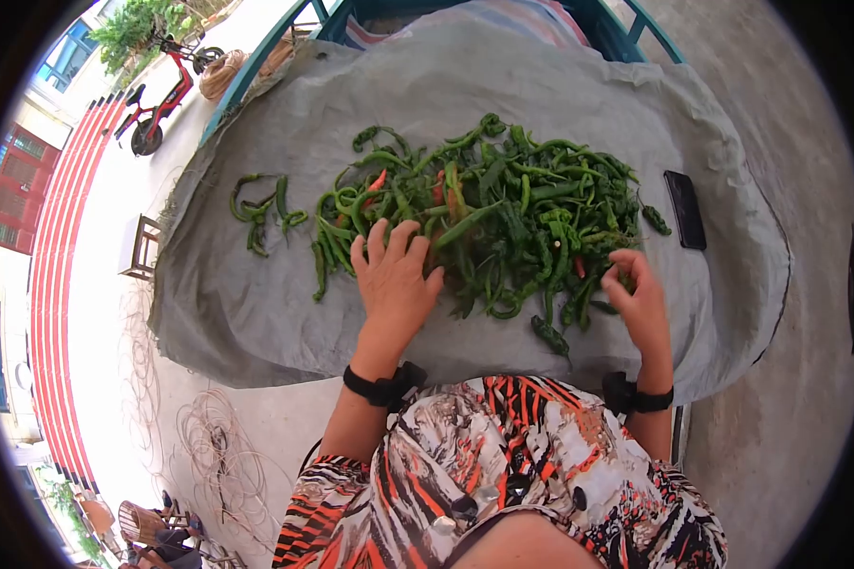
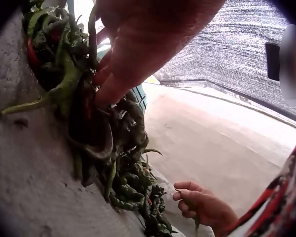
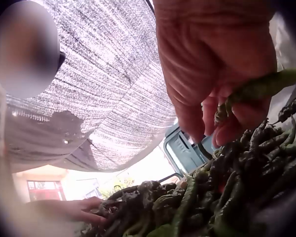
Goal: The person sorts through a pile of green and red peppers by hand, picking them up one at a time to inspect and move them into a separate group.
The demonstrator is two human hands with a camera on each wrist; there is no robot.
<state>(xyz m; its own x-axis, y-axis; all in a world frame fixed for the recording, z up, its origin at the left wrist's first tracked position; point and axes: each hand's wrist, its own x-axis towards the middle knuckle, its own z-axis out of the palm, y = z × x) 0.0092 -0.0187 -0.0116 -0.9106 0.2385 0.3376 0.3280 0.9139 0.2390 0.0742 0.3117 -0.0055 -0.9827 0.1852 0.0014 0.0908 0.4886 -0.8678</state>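
A heap of green chili peppers (image 1: 550, 190), with a few red ones among them, lies on a grey cloth (image 1: 256, 332). My left hand (image 1: 394, 280) rests at the near left side of the heap, fingers spread and touching peppers. In the left wrist view its fingertips reach down beside a dark red pepper (image 2: 84, 113). At the heap's right edge is my right hand (image 1: 639, 294), fingers curled. It pinches one green chili pepper (image 3: 266, 89), which slants out between thumb and fingers in the right wrist view.
A small separate group of green peppers (image 1: 266, 213) lies left of the heap. A black phone (image 1: 685, 211) lies on the cloth at the right. Teal metal rails (image 1: 256, 66) border the far side. A red bike (image 1: 166, 100) stands beyond, near coiled wire (image 1: 218, 446).
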